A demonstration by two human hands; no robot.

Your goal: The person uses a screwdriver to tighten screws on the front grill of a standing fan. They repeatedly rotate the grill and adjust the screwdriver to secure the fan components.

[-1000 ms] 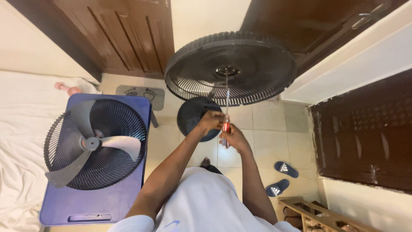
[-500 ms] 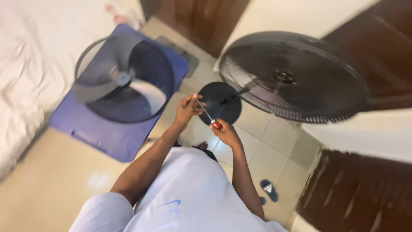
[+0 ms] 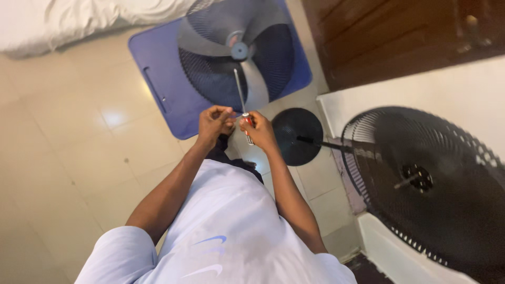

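Your right hand is wrapped around the red handle of a screwdriver, with the thin metal shaft pointing up and away from you toward the grey fan blade. The tool sits in front of your chest, over the tiled floor, its tip ending over the blade.

Your left hand is right beside the right one, fingers curled together at the tips as if pinching something small; what it holds, if anything, is too small to tell. The 2 hands are close, nearly touching, both raised at the same height.

Beyond your hands, the fan blade lies inside a round black grille, and both rest on a blue plastic board lying flat on the floor. To your right stands the fan base, a black round disc, with a dark pole leading from it to the large rear grille, which leans near the white wall. A motor shaft sticks out of that grille's centre. A brown wooden door is behind it, and a white bedsheet lies at the far left.
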